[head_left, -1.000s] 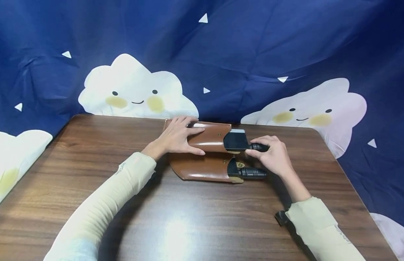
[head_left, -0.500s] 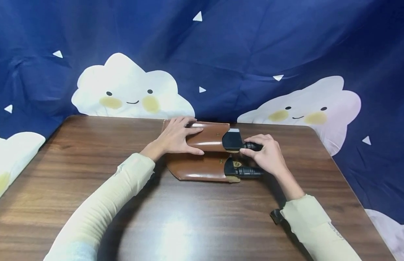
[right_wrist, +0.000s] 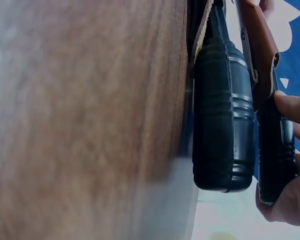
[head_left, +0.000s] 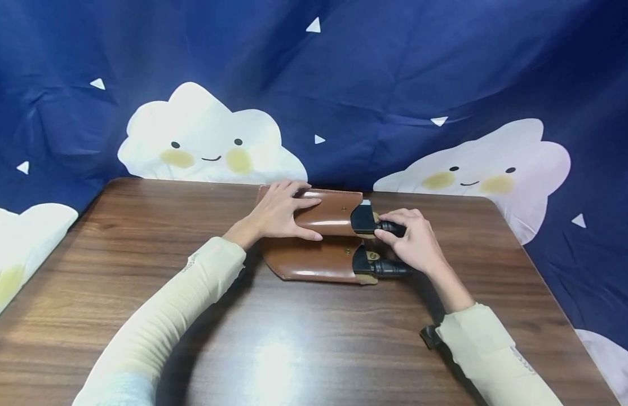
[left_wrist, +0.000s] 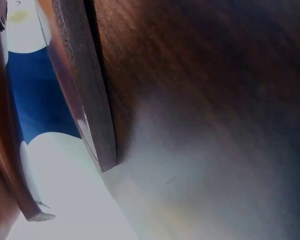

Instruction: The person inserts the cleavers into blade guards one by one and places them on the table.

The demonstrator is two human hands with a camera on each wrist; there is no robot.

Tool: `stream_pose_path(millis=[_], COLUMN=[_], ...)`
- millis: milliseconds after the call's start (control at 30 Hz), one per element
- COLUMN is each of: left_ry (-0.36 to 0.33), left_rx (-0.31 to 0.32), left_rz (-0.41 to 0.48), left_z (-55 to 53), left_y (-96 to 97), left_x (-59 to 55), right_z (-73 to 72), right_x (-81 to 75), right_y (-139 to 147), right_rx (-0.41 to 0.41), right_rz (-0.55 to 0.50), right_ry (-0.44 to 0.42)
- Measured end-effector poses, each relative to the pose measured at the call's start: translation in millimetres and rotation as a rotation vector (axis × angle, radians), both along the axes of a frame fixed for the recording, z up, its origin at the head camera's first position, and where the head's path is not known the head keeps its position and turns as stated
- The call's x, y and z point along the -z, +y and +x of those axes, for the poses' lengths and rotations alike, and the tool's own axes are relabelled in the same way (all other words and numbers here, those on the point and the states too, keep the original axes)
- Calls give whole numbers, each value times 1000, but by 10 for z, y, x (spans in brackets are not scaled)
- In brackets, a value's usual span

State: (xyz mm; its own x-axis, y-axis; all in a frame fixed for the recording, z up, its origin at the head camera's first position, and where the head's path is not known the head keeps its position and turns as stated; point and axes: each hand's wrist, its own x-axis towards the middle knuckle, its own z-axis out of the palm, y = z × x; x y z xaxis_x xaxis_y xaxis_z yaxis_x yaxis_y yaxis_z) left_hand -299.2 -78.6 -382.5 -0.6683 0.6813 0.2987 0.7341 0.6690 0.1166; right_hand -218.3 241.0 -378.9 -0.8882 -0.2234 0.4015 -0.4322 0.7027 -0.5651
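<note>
In the head view, my left hand (head_left: pixel 281 211) grips the far brown leather sheath (head_left: pixel 331 206), thumb along the near edge and fingers over the far one. A broad black blade (head_left: pixel 363 219) with a pale edge sits mostly inside that sheath. Its black ridged handle (right_wrist: pixel 276 150) is pinched between the thumb and fingers of my right hand (head_left: pixel 418 237). Nearer lies a second brown sheath (head_left: pixel 309 260) with a knife in it, its thicker black handle (head_left: pixel 392 268) sticking out to the right. Both wrist views show the far sheath raised off the tabletop.
The wooden table (head_left: pixel 314 327) spreads in front of both sheaths. Behind its back edge hangs a dark blue curtain (head_left: pixel 344 73) with white clouds. A small black object (head_left: pixel 429 336) sits beside the right sleeve.
The far blade has slid left, deeper into its sheath, as my right hand moved left with the handle. A tan tab now shows beside that handle. My left hand keeps its hold.
</note>
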Motion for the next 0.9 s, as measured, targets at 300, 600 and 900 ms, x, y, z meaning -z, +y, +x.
stream_pose_path(millis=[300,600,900], left_ry=[8,3,-11], left_rx=[3,0,27], left_rz=[-4,2,3], left_z=[-5,7,10], left_y=[15,19,14], left_x=[15,2,-6], right_z=[6,14,13], right_x=[9,-12,0], right_y=[-3,-33,-25], right_rx=[-29,-28,-42], right_rz=[3,-7,14], right_ry=[-7,-5,27])
